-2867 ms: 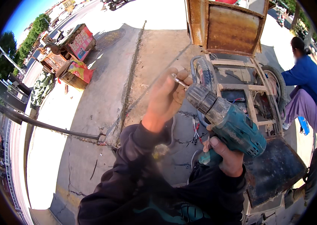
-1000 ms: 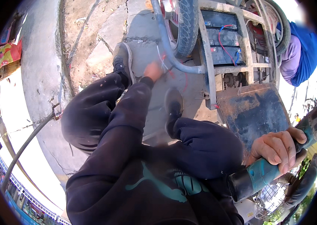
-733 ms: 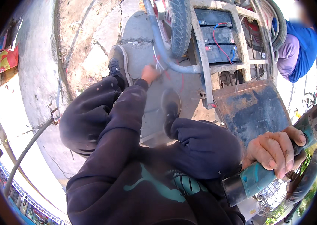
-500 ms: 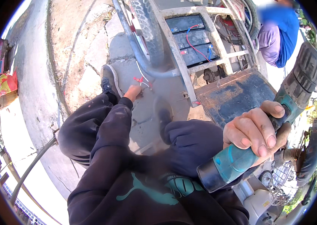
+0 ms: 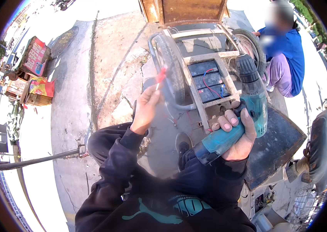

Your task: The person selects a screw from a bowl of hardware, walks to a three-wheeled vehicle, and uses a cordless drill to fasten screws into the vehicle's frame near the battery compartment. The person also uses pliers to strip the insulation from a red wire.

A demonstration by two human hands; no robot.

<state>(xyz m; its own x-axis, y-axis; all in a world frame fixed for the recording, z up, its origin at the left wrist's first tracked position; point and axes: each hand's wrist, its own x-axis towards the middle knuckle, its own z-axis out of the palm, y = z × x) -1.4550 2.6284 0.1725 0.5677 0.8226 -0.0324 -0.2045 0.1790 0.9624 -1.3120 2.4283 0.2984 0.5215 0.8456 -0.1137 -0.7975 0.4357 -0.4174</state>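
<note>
My left hand (image 5: 145,110) is raised beside the cargo trike's wheel, its fingers pinched on a pale cable with red ends (image 5: 160,75); motion blurs the red parts. In my right hand (image 5: 241,147) is a teal and black cordless drill (image 5: 257,110), gripped around its handle with the chuck pointing up and away. Beyond the drill lies a metal trike frame (image 5: 193,88) with several black batteries (image 5: 206,79) set in it, joined by red and blue wires.
A person in a blue jacket (image 5: 292,58) crouches at the far right beside a spoked wheel. A rusty cargo box (image 5: 194,11) stands tilted up behind the frame. At right are a dark metal panel (image 5: 273,150) and a black seat (image 5: 321,149). Wooden crates (image 5: 36,58) stand left.
My left hand has come up from the ground with the cable. My right hand and the drill have shifted left, the drill turning more upright. The view has tilted up.
</note>
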